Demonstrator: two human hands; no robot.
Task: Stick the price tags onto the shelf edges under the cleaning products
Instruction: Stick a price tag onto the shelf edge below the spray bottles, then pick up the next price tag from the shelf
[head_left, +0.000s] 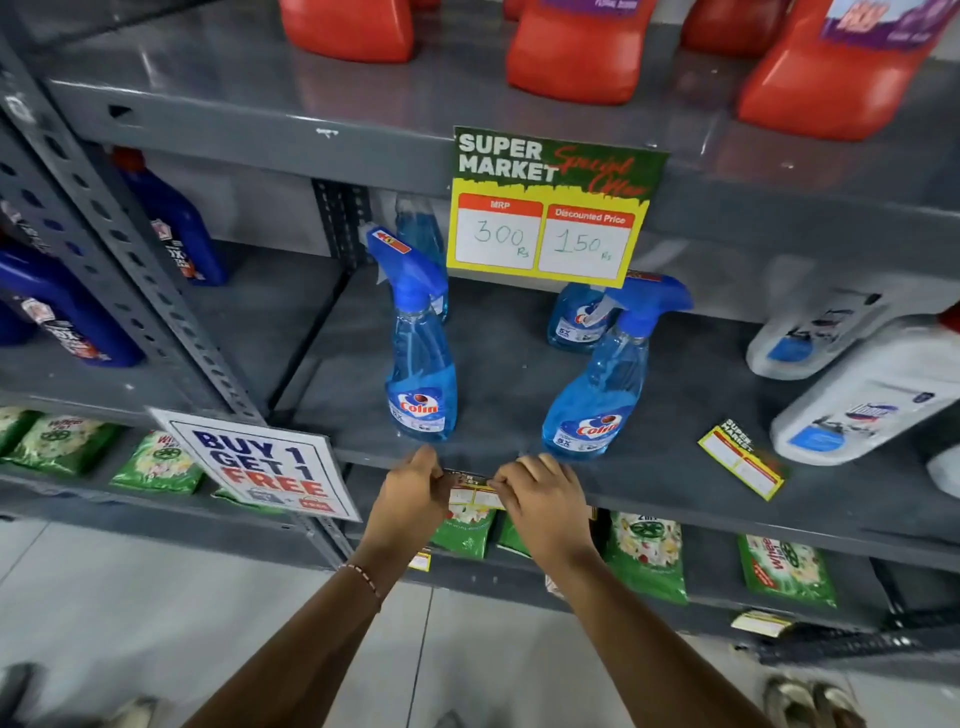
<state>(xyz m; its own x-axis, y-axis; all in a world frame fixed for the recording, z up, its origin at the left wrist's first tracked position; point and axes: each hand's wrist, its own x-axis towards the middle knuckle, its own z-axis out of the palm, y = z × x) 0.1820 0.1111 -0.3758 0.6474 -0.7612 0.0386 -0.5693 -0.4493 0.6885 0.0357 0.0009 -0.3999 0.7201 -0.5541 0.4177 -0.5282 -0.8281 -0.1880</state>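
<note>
My left hand (413, 493) and my right hand (540, 493) both pinch a small yellow price tag (470, 493) against the front edge of the grey middle shelf (675, 519). It sits just below two blue Colin spray bottles (422, 374) (597, 395). The hands cover most of the tag. Another loose price tag (740, 465) lies flat on the shelf to the right. A large filled-in tag (550, 208) reading 300 and 150 hangs from the upper shelf edge.
Red bottles (582, 47) stand on the top shelf, white bottles (857, 384) at the right, dark blue bottles (67, 306) at the left. A "Buy 1 Get 1 Free" sign (260, 467) hangs left of my hands. Green detergent packs (644, 556) fill the lower shelf.
</note>
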